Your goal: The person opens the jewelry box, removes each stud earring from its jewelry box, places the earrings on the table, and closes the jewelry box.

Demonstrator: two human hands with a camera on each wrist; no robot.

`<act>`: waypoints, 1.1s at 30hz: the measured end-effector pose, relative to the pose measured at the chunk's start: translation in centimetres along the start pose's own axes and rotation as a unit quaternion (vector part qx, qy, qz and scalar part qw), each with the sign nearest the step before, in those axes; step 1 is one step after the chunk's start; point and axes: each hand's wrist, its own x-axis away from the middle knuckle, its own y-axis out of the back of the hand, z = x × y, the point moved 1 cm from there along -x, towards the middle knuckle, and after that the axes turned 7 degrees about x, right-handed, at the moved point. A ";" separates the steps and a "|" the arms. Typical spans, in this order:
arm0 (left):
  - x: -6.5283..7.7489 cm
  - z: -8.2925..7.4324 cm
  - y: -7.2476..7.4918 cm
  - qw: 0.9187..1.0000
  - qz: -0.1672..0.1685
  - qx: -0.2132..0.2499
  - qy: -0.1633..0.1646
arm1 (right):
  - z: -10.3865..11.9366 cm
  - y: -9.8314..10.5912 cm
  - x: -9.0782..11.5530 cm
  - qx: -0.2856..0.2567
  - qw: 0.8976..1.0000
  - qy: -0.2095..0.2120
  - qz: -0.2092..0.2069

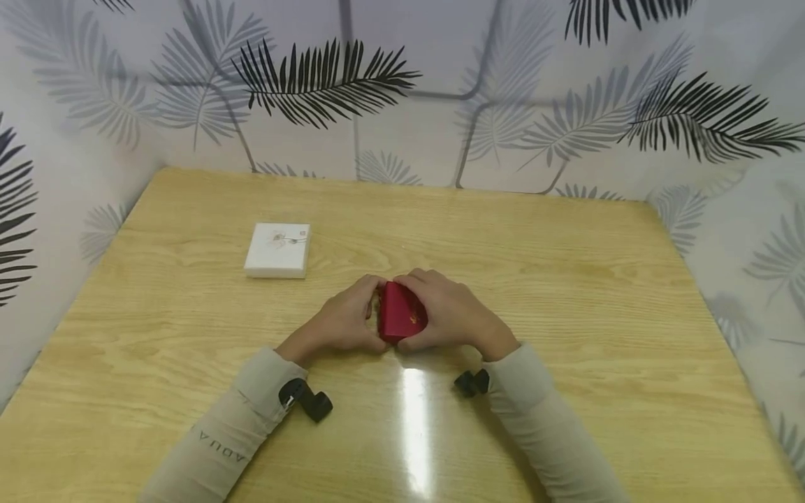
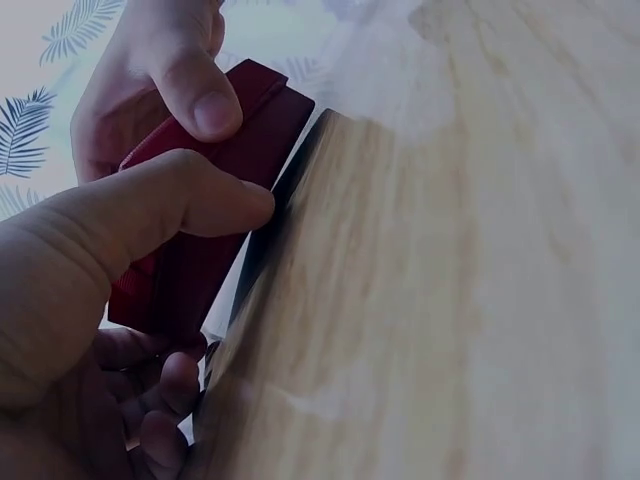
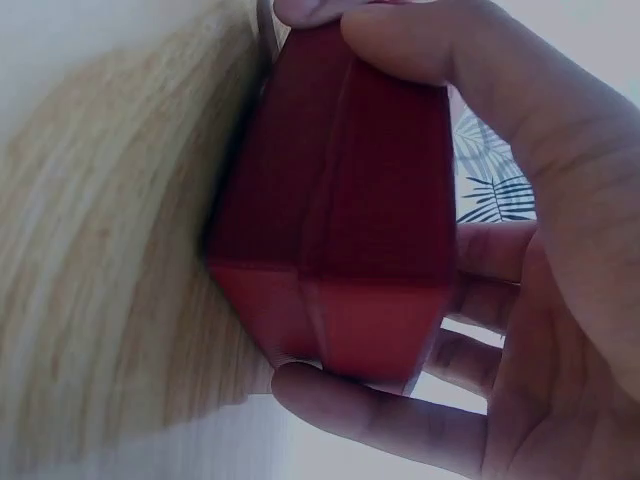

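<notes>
A small dark red box (image 1: 396, 316) with gold marking on its top sits between both hands near the middle of the table. A seam runs along its side between lid and base in the right wrist view. My left hand (image 1: 347, 318) grips the left end, its thumb (image 2: 225, 205) pressed on the near side face. From the right, my right hand (image 1: 449, 311) holds the box with its thumb (image 3: 400, 45) on the near side and a finger (image 3: 370, 405) at the far side. The box's right end lies partly hidden under that hand.
On the wooden table (image 1: 597, 307), a flat white square box (image 1: 277, 251) with a printed flower lies behind and left of the hands. A leaf-patterned covering (image 1: 409, 140) rises past the table's back edge.
</notes>
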 end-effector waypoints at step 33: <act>-0.6 0.8 0.6 0.987 0.008 0.162 -0.015 | -0.9 1.3 0.7 0.033 0.998 -0.028 0.035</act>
